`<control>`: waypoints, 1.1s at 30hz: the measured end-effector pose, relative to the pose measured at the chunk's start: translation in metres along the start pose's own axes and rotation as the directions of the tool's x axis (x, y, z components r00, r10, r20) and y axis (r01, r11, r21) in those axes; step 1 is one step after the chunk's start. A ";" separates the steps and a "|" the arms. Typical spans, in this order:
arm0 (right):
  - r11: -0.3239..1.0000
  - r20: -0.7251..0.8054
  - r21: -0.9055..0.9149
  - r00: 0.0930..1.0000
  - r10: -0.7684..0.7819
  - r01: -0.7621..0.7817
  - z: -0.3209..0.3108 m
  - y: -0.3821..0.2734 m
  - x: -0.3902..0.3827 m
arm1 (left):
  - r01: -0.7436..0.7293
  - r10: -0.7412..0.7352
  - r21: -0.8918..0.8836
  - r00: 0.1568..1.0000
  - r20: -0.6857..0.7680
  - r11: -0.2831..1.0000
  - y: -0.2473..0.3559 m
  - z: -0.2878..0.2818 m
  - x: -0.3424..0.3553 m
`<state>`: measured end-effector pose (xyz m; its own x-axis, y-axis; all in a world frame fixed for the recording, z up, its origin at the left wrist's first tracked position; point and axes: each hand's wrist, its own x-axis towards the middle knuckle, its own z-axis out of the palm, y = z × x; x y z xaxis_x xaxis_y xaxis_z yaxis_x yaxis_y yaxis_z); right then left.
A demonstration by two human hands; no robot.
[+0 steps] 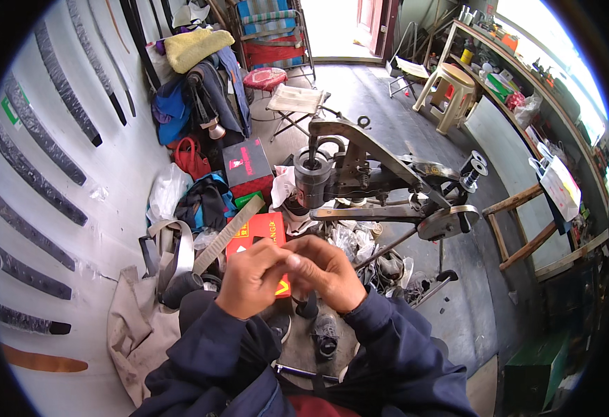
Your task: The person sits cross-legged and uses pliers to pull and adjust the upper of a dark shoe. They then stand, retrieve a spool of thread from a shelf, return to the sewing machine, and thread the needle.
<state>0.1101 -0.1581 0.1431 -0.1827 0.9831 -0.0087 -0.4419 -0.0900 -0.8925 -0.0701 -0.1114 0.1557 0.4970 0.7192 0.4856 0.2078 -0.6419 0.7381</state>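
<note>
My left hand (252,276) and my right hand (327,272) meet in front of me, fingers bent and fingertips pinched together. Whatever lies between them is too small or too hidden to name. Just beyond and below them shows a red box (270,226) with yellow markings. Ahead and to the right stands a hand-cranked metal sewing machine (388,174), of the kind used for shoe repair, with a round cylinder head (311,177) on its left end. Neither hand touches it. Below my hands, a dark shoe (325,337) sits on the floor.
Plastic bags and scraps (353,243) are heaped under the machine. To the left lie a beige cloth (137,326), a strap (228,233) and bags. A folding stool (297,101) stands ahead; a plastic stool (450,94) and a cluttered shelf (506,55) are at the far right.
</note>
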 end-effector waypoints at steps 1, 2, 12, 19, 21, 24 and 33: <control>0.999 -0.052 -0.039 0.998 0.023 -0.025 -0.002 0.000 0.002 | -0.046 0.046 0.042 0.999 0.016 0.998 0.000 0.000 0.004; 0.997 -0.091 -0.054 0.995 0.043 -0.048 -0.005 0.000 0.004 | -0.043 0.043 0.032 0.999 -0.003 0.999 0.001 0.001 0.008; 0.981 -0.316 -0.193 0.945 -0.087 0.026 -0.019 -0.010 0.007 | 0.020 -0.038 -0.185 0.995 -0.091 0.982 -0.022 0.028 0.032; 0.956 -0.323 -0.286 0.933 -0.158 0.063 -0.024 -0.001 0.014 | 0.067 -0.082 -0.185 0.994 -0.074 0.980 -0.048 0.033 0.027; 0.968 -0.331 -0.233 0.928 -0.168 0.092 -0.025 0.002 0.015 | 0.065 -0.086 -0.210 0.992 -0.090 0.975 -0.054 0.034 0.027; 0.963 -0.312 -0.244 0.931 -0.191 0.115 -0.025 0.004 0.018 | 0.073 -0.097 -0.229 0.990 -0.098 0.971 -0.062 0.036 0.026; 0.933 -0.371 -0.357 0.911 -0.182 0.041 -0.030 0.011 0.021 | 0.129 -0.146 -0.230 0.988 -0.057 0.965 -0.076 0.035 0.023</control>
<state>0.1276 -0.1336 0.1195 0.2400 0.9707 -0.0132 -0.1068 0.0129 -0.9942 -0.0447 -0.0553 0.0946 0.4128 0.8189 0.3987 0.0707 -0.4652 0.8824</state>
